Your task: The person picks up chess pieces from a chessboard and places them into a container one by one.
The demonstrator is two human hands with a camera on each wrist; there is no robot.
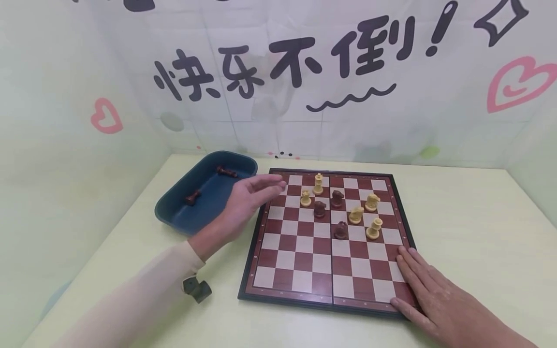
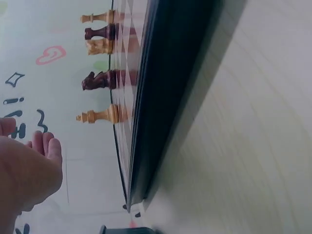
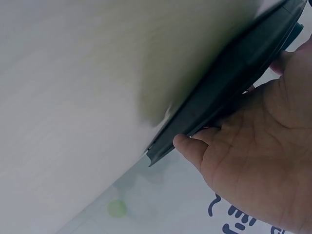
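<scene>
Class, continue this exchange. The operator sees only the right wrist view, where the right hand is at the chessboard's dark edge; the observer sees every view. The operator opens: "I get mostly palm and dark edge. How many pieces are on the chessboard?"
Observer: In the head view, eight: five light pieces and three dark pieces stand on the chessboard.
Operator: Thanks. And what is the other hand doing?
Observer: The left hand extends over the chessboard's left edge, with no piece visible in it.
Operator: Are any pieces off the chessboard?
Observer: Yes, two more dark pieces lie in the blue tray, to the left of the chessboard.
</scene>
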